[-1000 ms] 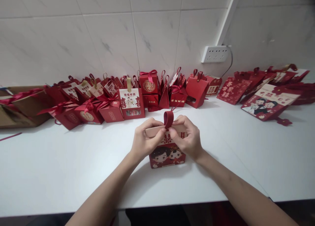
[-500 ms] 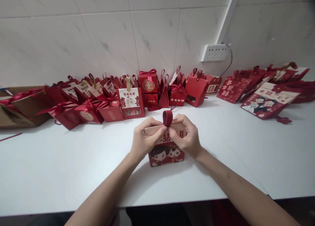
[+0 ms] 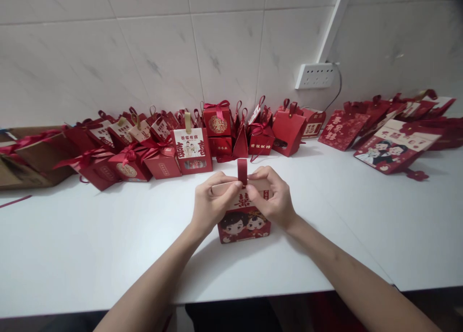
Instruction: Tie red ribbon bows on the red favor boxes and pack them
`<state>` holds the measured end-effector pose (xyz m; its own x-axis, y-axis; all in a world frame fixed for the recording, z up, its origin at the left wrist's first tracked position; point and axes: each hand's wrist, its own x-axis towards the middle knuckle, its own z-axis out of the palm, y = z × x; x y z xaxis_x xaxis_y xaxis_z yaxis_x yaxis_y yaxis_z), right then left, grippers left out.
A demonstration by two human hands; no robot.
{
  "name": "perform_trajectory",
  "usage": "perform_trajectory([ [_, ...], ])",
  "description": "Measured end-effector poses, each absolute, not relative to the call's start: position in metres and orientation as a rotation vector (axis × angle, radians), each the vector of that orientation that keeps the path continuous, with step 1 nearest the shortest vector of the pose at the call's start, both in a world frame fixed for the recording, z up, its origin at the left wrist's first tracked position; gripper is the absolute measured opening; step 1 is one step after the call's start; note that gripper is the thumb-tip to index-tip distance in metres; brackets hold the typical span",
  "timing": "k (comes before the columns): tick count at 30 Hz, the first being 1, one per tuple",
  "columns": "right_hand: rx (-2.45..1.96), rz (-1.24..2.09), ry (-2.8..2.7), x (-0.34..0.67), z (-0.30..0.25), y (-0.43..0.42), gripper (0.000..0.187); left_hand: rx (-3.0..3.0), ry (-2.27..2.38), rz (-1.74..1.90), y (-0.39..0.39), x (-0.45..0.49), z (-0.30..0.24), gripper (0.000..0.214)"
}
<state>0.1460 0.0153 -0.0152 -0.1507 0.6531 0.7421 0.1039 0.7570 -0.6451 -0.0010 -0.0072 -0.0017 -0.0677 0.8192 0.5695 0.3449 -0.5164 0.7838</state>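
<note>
A red and cream gift box (image 3: pixel 244 226) with two cartoon figures and a red character stands upright on the white table (image 3: pixel 108 255). My left hand (image 3: pixel 213 201) pinches its top edge from the left, thumb on the front and fingers behind. From the right, my right hand (image 3: pixel 273 197) grips the same edge, its thumb close to the other thumb. Between the thumbs a dark red strap loop (image 3: pixel 242 172) rises from the top of the box. The fingertips behind the box are hidden.
Along the tiled wall stand several red gift boxes, among them a white-fronted one (image 3: pixel 192 151) and a bow-tied one (image 3: pixel 217 119). A cartoon-printed box (image 3: pixel 397 146) leans at the right. A brown cardboard box (image 3: pixel 47 163) sits at the left. A power strip (image 3: pixel 314 76) hangs on the wall.
The strap loop has turned from showing its open ring to standing narrow and upright, shifted slightly left. Both hands keep their hold on the box top.
</note>
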Motion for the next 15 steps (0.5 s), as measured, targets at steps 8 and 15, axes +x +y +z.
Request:
perform_trajectory([
  [8, -0.577, 0.552, -1.702, 0.1458, -0.0116, 0.0148, 0.012, 1.751, 1.259, 1.642, -0.0093, 0.0007, -0.0009, 0.014],
  [15, -0.596, 0.584, -1.689, 0.145, -0.0118, 0.0164, 0.01, 1.788, 1.227, 1.616, -0.0101, -0.0008, -0.0003, 0.015],
])
